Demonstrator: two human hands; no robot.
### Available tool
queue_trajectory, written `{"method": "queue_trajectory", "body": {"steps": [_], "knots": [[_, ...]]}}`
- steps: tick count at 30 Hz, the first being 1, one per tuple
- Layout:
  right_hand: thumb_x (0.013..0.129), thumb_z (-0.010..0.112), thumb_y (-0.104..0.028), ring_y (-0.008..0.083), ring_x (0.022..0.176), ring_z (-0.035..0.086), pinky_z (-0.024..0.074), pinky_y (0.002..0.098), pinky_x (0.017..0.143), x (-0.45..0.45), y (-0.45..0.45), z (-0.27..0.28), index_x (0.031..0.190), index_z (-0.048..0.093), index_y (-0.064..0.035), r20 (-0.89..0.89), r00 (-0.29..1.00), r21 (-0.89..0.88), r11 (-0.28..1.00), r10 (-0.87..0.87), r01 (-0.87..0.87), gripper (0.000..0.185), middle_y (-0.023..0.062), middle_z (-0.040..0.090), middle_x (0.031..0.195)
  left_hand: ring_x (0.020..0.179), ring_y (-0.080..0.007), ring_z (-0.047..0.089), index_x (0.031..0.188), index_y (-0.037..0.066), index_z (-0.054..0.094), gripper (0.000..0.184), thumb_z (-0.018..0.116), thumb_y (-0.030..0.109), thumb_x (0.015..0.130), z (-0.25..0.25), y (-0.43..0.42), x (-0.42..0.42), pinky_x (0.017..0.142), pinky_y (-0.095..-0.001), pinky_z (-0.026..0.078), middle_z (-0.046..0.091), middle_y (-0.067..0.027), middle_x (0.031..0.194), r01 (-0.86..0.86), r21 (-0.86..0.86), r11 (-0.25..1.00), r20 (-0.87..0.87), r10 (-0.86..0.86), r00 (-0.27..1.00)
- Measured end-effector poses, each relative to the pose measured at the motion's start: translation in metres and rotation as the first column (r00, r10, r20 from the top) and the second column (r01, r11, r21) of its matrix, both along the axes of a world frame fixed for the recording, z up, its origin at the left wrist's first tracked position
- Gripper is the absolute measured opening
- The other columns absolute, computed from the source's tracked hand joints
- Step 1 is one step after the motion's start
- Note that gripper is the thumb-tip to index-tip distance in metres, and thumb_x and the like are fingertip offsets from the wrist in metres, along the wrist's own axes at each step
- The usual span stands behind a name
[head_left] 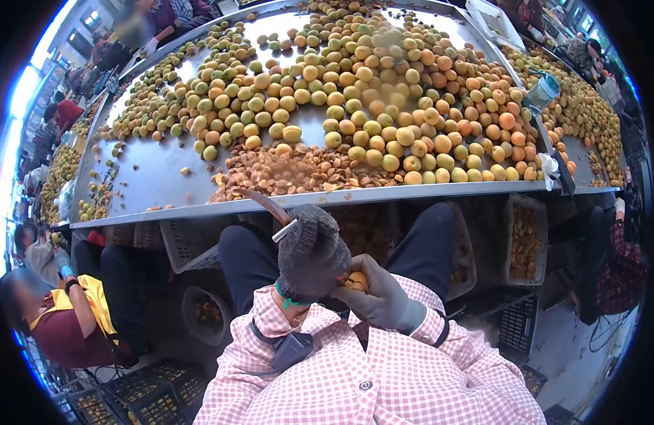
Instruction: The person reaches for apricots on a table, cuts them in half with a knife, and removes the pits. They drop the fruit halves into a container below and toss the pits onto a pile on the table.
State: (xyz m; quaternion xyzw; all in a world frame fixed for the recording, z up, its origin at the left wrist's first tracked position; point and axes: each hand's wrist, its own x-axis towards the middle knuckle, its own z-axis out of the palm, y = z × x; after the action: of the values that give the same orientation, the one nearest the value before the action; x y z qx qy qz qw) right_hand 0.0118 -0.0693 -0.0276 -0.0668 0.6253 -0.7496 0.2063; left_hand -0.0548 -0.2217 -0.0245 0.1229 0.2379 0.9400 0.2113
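My left hand [315,251], in a dark knitted glove, is closed around a knife [265,205] whose curved blade points up and left toward the table edge. Just right of it, my right hand [388,296], in a grey glove, is closed on an orange-yellow fruit [357,282] in front of my chest. The two hands are close together above my lap. Beyond them, a heap of brown pits [284,170] lies at the near edge of the metal table [146,180], with many yellow-orange fruits [405,136] piled behind it.
Under the table are a white crate [189,244] and a crate of cut fruit [524,241]. A bucket [204,315] stands at lower left. A bottle [543,92] rests on the table's right divider. People sit at left [75,319] and right [617,273].
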Motion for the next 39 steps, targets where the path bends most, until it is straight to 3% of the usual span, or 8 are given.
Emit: {"method": "queue_trajectory", "body": {"steps": [2,10,14,18,22,28,32,39], "knots": [[0.089,0.064,-0.007,0.006,0.079,0.051,0.0465,0.022,0.069,0.001,-0.002,0.001,0.112,0.043,-0.0021,0.163,0.984,-0.122,0.991,0.077,-0.057,0.031,0.0032,0.053,0.094,0.062,-0.0149,0.048,0.101,0.01,0.05,0.023,0.047,0.032,0.098,-0.003,0.0,0.002,0.053,-0.0325,0.04,0.051,-0.0009,0.083,-0.001,0.016,1.0,-0.011,0.001,1.0],[0.085,0.068,-0.032,0.0284,0.066,0.06,0.0463,0.0314,0.059,-0.009,-0.001,-0.031,0.103,0.052,-0.0017,-0.696,0.718,0.422,0.824,0.027,0.378,0.039,0.0145,0.058,0.081,0.039,-0.0098,0.029,0.09,0.011,0.056,0.026,0.048,0.034,0.097,0.001,0.017,0.005,0.04,-0.0259,0.026,0.03,0.0049,0.052,-0.151,-0.017,0.988,0.394,0.146,0.907],[0.094,0.048,-0.047,0.023,0.067,0.059,0.047,0.0309,0.056,-0.009,-0.011,-0.043,0.105,0.051,-0.0045,-0.137,0.953,0.098,0.953,-0.272,0.286,0.044,0.0102,0.059,0.081,0.038,-0.0069,0.026,0.087,0.013,0.055,0.026,0.048,0.035,0.097,-0.017,0.013,-0.006,0.039,-0.0241,0.025,0.029,0.0066,0.052,-0.19,-0.08,0.979,0.452,0.205,0.868],[0.1,0.039,-0.037,0.023,0.087,0.062,0.0533,0.0343,0.074,-0.034,-0.008,-0.049,0.111,0.051,-0.0024,0.674,0.723,-0.413,0.731,-0.155,0.542,0.039,0.0157,0.06,0.105,0.038,-0.0053,0.024,0.084,0.014,0.055,0.029,0.044,0.037,0.099,-0.019,-0.012,-0.014,0.038,-0.0232,0.023,0.027,0.0079,0.052,-0.247,0.137,0.959,0.435,0.166,0.885],[0.1,0.04,-0.025,0.0203,0.106,0.056,0.0444,0.0308,0.094,-0.051,-0.007,-0.095,0.116,0.054,0.0,0.128,0.905,0.049,0.914,-0.406,0.403,0.032,0.0116,0.06,0.114,0.039,-0.0054,0.023,0.085,0.013,0.055,0.029,0.042,0.035,0.1,-0.021,-0.037,-0.013,0.037,-0.0227,0.022,0.026,0.0071,0.052,-0.304,0.086,0.949,0.423,0.241,0.873],[0.098,0.045,-0.019,0.0199,0.108,0.054,0.038,0.0312,0.098,-0.068,-0.013,-0.105,0.117,0.056,-0.001,0.319,0.742,0.121,0.802,-0.59,0.586,0.029,0.009,0.061,0.113,0.037,-0.0036,0.024,0.091,0.008,0.055,0.029,0.04,0.031,0.101,-0.032,-0.052,-0.001,0.036,-0.0214,0.023,0.026,0.006,0.05,-0.365,0.068,0.929,0.45,0.298,0.842],[0.099,0.044,-0.021,0.0169,0.08,0.058,0.0476,0.0317,0.076,-0.064,-0.004,-0.075,0.113,0.053,-0.0083,0.655,0.649,-0.237,0.711,-0.386,0.662,0.021,0.0077,0.061,0.089,0.037,-0.005,0.023,0.092,0.01,0.058,0.031,0.042,0.035,0.1,-0.048,-0.062,0.001,0.035,-0.0215,0.024,0.026,0.0062,0.051,-0.333,0.064,0.941,0.454,0.27,0.849],[0.101,0.041,-0.029,0.006,0.047,0.036,0.0307,0.0192,0.044,-0.111,0.066,-0.023,0.102,0.054,-0.0055,0.117,0.831,-0.085,0.828,-0.544,0.554,0.027,-0.003,0.043,0.061,0.039,-0.0048,0.027,0.092,0.011,0.059,0.031,0.042,0.036,0.099,-0.08,-0.078,0.005,0.036,-0.0219,0.025,0.03,0.0062,0.052,-0.303,-0.002,0.953,0.526,0.259,0.81]]}}
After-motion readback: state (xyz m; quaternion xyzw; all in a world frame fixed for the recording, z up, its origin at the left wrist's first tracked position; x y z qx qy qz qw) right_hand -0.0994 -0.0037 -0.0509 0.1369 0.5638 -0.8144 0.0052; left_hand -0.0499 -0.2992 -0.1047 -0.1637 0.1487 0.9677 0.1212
